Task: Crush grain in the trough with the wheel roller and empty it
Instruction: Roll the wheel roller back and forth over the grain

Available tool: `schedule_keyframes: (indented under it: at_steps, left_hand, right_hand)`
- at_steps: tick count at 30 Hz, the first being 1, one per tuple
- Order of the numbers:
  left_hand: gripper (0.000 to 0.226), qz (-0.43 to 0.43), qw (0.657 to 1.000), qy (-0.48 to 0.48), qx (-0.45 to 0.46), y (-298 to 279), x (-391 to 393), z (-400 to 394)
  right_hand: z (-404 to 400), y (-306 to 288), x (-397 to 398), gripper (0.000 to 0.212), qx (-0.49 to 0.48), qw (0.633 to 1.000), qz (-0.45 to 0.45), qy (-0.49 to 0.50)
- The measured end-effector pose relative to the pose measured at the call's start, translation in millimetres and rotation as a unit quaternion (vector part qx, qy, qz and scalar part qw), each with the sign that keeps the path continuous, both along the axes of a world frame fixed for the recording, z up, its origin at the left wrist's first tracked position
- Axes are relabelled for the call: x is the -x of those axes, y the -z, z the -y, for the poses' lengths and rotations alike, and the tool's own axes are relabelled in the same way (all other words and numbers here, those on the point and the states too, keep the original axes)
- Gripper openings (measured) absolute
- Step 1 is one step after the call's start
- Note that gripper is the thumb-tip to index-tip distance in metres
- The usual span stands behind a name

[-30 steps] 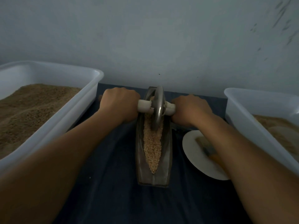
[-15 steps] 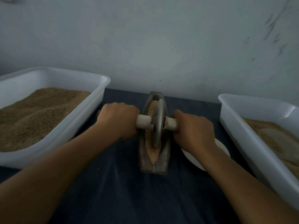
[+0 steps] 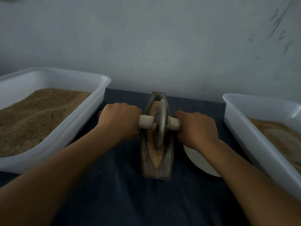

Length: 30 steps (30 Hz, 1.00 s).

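Since a second ago the wheel (image 3: 160, 123) has come back from the far end of the trough (image 3: 169, 158) to about its middle; over the last half second it has barely shifted. Both hands have travelled with it. Left hand (image 3: 119, 122) is closed around the left end of the pale handle (image 3: 145, 122); right hand (image 3: 197, 129) is closed around the right end. Wheel stands upright in the channel, its lower edge down in the grain (image 3: 155, 154). Grain lies along the channel, piled beside the wheel on its left and filling the pointed near end.

Trough sits lengthwise on a dark cloth (image 3: 122, 193), its far end near the wall (image 3: 146, 38). Left bin (image 3: 91, 111) holds brown grain; right bin (image 3: 241, 128) holds a paler fill. White plate (image 3: 197, 160) lies between trough and right bin, largely hidden under the right forearm; its contents cannot be seen now.
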<state>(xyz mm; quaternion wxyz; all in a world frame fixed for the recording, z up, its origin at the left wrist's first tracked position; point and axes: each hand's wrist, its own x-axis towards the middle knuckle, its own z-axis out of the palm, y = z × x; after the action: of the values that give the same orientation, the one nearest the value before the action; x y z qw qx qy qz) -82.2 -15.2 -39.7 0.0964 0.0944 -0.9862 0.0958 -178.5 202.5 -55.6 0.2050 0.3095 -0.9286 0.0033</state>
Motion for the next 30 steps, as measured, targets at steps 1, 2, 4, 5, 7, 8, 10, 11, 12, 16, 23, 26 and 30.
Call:
schedule_keyframes:
  at_steps: [1, 2, 4, 5, 7, 8, 10, 11, 12, 16, 23, 26, 30]
  left_hand:
    - [0.025, 0.001, 1.0, -0.003, -0.002, 0.3, 6.1, 2.1]
    - [0.025, 0.005, 1.0, -0.005, -0.005, 0.4, 12.3, 4.5]
    - [0.025, 0.009, 1.0, -0.007, -0.014, 0.6, 23.8, 9.1]
    - [0.025, 0.009, 1.0, -0.007, -0.017, 0.9, 29.0, 11.0]
    - [0.025, 0.002, 1.0, -0.009, -0.017, 1.2, 37.9, 13.6]
    - [0.025, -0.001, 1.0, -0.012, -0.016, 0.7, 41.7, 14.3]
    - [0.027, -0.003, 1.0, -0.015, -0.014, -2.1, 49.2, 15.5]
    - [0.027, -0.003, 1.0, -0.013, -0.015, -4.0, 52.6, 16.1]
    - [0.027, -0.003, 1.0, -0.01, -0.016, -5.7, 55.8, 16.9]
    - [0.026, -0.009, 1.0, -0.011, -0.018, -10.0, 66.6, 18.7]
    - [0.027, -0.018, 0.999, -0.03, -0.024, -6.0, 62.0, 16.1]
    - [0.028, -0.016, 0.999, -0.036, -0.028, -2.6, 51.2, 13.7]
    - [0.029, 0.0, 0.999, -0.027, -0.03, -1.7, 32.7, 7.4]
  right_hand:
    - [2.5, -1.0, 6.4, 0.019, -0.003, 1.0, 0.013, 0.0]
    - [5.4, -2.4, 12.6, 0.018, -0.008, 1.0, 0.024, 0.001]
    - [11.8, -6.0, 24.8, 0.019, -0.023, 0.999, 0.04, 0.004]
    - [14.9, -7.7, 30.5, 0.021, -0.029, 0.998, 0.047, 0.006]
    - [20.4, -10.2, 40.9, 0.025, -0.035, 0.997, 0.061, 0.01]
    - [22.8, -11.1, 45.3, 0.025, -0.036, 0.997, 0.066, 0.012]
    - [27.1, -12.9, 53.2, 0.022, -0.036, 0.997, 0.073, 0.016]
    - [29.1, -13.8, 56.7, 0.02, -0.036, 0.996, 0.075, 0.017]
    - [30.9, -15.0, 59.8, 0.019, -0.037, 0.996, 0.076, 0.018]
    - [37.1, -20.8, 69.3, 0.022, -0.055, 0.994, 0.091, 0.019]
    - [37.8, -21.2, 64.5, 0.017, -0.051, 0.995, 0.085, 0.033]
    - [33.3, -17.9, 53.1, 0.017, -0.029, 0.998, 0.055, 0.018]
    - [22.2, -11.1, 28.8, 0.025, -0.003, 1.0, -0.002, -0.002]
